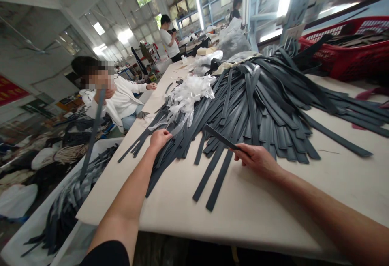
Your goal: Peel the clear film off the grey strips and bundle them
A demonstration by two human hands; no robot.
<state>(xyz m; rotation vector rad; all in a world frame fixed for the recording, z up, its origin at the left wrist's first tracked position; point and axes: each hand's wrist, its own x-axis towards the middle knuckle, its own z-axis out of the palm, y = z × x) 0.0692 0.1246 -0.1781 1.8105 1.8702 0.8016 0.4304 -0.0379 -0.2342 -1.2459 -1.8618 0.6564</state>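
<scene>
Head view: hands over a desk of dark strips

Desk (179, 205), one, pale and smooth. Near edge runs below both forearms; left edge slants away from the near left corner, beside a white bin (12, 243) of similar strips. Bare surface: a broad band between the pile and the near edge, a narrower wedge at left, and a patch right of the pile, crossed by a few strip ends.

Left hand (161, 139), one: closed, thumb and fingers pinched at the end of a clear strip (179, 127), just short of the clear film heap (193, 91).

Right hand (251, 157), one: gripping one end of a dark strip (221, 137), its far end angled up and left over the front of the pile.

Writing: pale characters on a red banner (10, 89) at far left, cut off and too blurred to read.

Dark strips (243, 104), many, in a fanned pile on the middle of the desk: slate-grey, long, flat, narrow, with a soft sheen and squared or slightly rounded ends. Two lie with their ends toward the near edge.

Red basket (358, 57), one, at the far right, holding dark flat pieces.

Person in white (126, 95), seated beyond the left edge, one hand raising another dark strip over the bin.
</scene>
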